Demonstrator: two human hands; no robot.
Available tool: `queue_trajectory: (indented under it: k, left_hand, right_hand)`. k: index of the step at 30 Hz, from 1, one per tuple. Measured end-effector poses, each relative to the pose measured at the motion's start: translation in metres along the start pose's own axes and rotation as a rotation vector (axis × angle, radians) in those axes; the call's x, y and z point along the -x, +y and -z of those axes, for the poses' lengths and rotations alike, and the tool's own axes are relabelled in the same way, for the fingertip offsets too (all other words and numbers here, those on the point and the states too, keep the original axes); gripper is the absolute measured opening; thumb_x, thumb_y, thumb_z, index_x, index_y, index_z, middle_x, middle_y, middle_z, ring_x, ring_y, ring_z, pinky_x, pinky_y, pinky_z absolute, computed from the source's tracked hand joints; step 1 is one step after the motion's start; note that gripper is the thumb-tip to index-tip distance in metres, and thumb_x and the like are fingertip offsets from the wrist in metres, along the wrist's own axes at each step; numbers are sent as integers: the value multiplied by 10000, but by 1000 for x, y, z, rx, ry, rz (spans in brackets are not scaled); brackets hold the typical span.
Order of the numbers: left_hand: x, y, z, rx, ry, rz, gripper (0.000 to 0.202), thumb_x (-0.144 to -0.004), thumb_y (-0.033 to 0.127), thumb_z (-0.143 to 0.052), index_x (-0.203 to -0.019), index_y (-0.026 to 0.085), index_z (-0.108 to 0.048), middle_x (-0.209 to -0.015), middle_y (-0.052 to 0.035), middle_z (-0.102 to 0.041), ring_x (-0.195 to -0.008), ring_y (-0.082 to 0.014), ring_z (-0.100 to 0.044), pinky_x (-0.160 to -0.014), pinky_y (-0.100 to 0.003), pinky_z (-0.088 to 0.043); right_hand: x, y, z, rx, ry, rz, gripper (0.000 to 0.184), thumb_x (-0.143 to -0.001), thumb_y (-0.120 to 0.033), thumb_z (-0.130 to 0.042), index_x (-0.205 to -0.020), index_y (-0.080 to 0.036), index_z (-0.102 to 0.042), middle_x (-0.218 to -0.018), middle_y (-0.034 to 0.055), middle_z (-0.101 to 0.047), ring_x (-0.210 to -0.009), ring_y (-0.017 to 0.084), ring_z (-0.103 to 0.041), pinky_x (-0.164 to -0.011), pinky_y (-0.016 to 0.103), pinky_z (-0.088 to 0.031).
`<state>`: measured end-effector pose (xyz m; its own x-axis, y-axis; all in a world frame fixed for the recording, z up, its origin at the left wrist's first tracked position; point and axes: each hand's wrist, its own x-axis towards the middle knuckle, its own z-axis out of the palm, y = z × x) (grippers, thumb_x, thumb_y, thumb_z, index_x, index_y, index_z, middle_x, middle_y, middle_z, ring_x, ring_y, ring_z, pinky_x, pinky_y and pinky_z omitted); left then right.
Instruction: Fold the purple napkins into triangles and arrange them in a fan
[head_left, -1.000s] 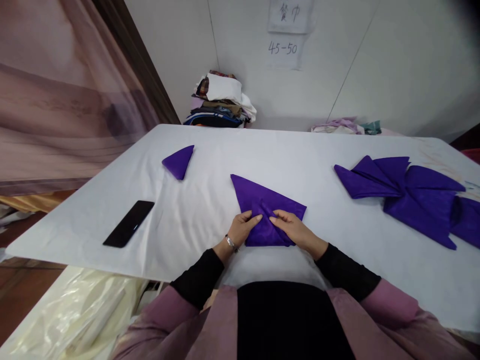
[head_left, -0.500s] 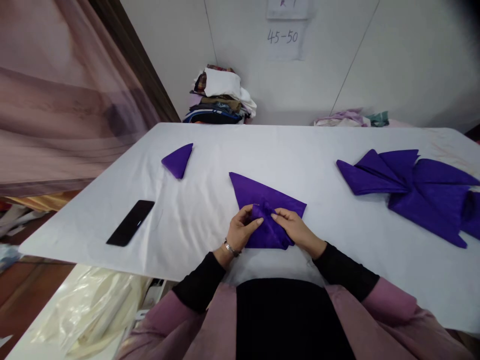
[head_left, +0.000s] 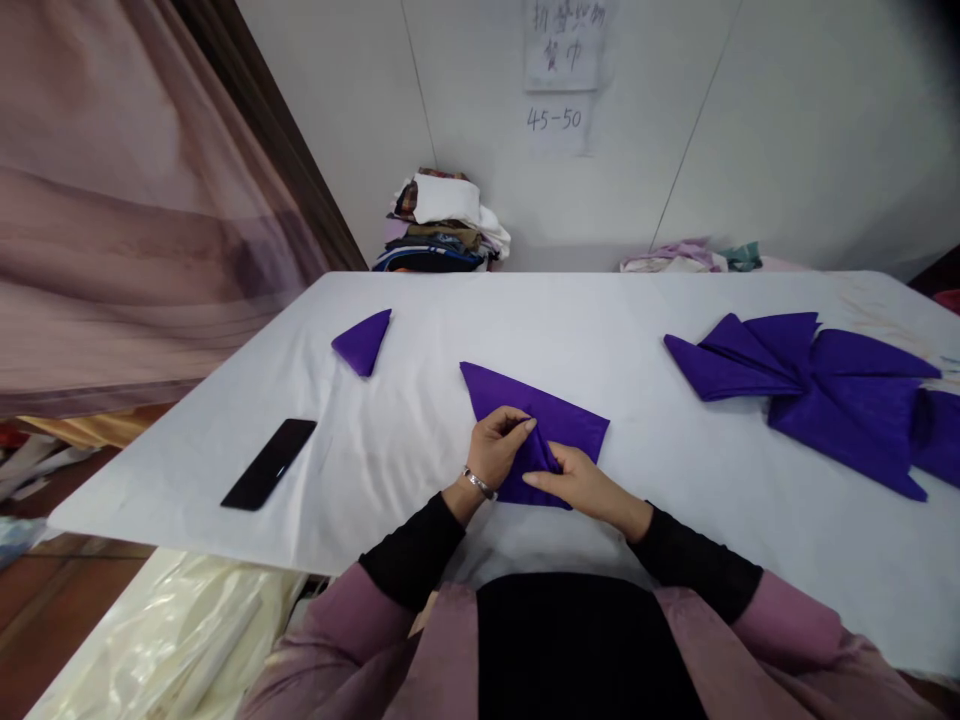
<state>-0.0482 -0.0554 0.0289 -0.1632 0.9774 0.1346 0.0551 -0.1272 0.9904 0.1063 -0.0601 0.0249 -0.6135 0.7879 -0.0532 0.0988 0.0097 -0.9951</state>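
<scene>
A purple cloth napkin lies partly folded on the white table, just in front of me. My left hand pinches a folded flap near the napkin's middle, fingers curled over the cloth. My right hand rests on the napkin's near right part with its fingers pressed down on a fold. A small, finished purple triangle sits at the far left. Several purple napkins lie fanned in a pile at the right.
A black phone lies face up near the table's left edge. Stacked clothes and more cloth sit by the back wall. Paper signs hang on the wall. Clear plastic sheeting lies below the table's left corner.
My left hand has lifted a flap from the napkin's near edge and carried it up toward the middle. My right hand slid nearer and lower on the cloth.
</scene>
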Motion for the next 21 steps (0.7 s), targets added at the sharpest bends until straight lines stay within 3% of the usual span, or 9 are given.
queue_trajectory:
  k: [2, 5, 8, 11, 13, 16, 18, 21]
  left_hand:
    - [-8, 1, 2, -4, -31, -20, 198, -707, 357, -697, -791, 187, -639, -701, 16, -642, -650, -113, -580, -627, -243, -470]
    - [-32, -3, 18, -106, -65, -67, 365, -771, 412, -624, -1060, 191, -596, -760, -4, -663, -719, -144, -622, -687, -283, -501]
    - [-64, -12, 45, -555, -29, -122, 451, -800, 382, -585, -1208, 194, -533, -1066, -75, -665, -981, -210, -611, -870, -362, -480]
    - [-94, -23, 66, -1073, -186, -147, 535, -782, 333, -604, -1289, 211, -482, -1343, -96, -519, -1264, -263, -425, -1061, -441, -318]
    - [-108, -28, 72, -1231, -296, -115, 512, -762, 338, -624, -1253, 237, -524, -1308, -81, -551, -1261, -271, -426, -1077, -464, -273]
    - [-125, -30, 74, -1252, -359, -81, 276, -693, 324, -681, -954, 238, -684, -1014, -59, -685, -1075, -266, -567, -1002, -417, -354]
    - [-138, -25, 76, -1243, -356, -76, 146, -671, 304, -688, -790, 219, -698, -898, -56, -693, -991, -255, -597, -927, -364, -405]
    - [-163, -4, 87, -1205, -264, -63, 143, -715, 307, -634, -796, 201, -686, -903, -56, -680, -930, -230, -603, -824, -308, -440]
  right_hand:
    - [2, -1, 0, 46, 13, -34, 174, -767, -319, -613, -728, -170, -531, -646, -40, -478, -594, 102, -420, -553, 233, -346]
    - [7, -7, 8, 81, -1, -49, 211, -789, -316, -558, -658, -181, -464, -587, -52, -401, -552, 89, -360, -519, 227, -291]
    - [12, -17, 25, 133, -18, -31, 231, -784, -318, -562, -635, -189, -440, -576, -54, -386, -542, 89, -349, -507, 227, -276]
    - [17, -29, 41, 146, -81, -35, 168, -793, -288, -547, -670, -186, -494, -612, -42, -451, -564, 101, -400, -526, 235, -327]
    - [17, -37, 51, 173, -126, -29, 109, -794, -246, -532, -707, -182, -546, -649, -31, -506, -592, 111, -442, -558, 248, -369]
    - [11, -50, 69, 267, -141, -27, 93, -773, -207, -529, -724, -180, -604, -659, -23, -565, -605, 127, -490, -588, 272, -412]
    - [2, -62, 87, 344, -110, -22, 117, -763, -211, -533, -729, -178, -640, -676, -8, -612, -641, 150, -542, -632, 299, -450]
    - [-15, -87, 124, 430, -35, 59, 165, -766, -226, -530, -805, -186, -685, -816, 29, -688, -801, 189, -619, -789, 352, -481]
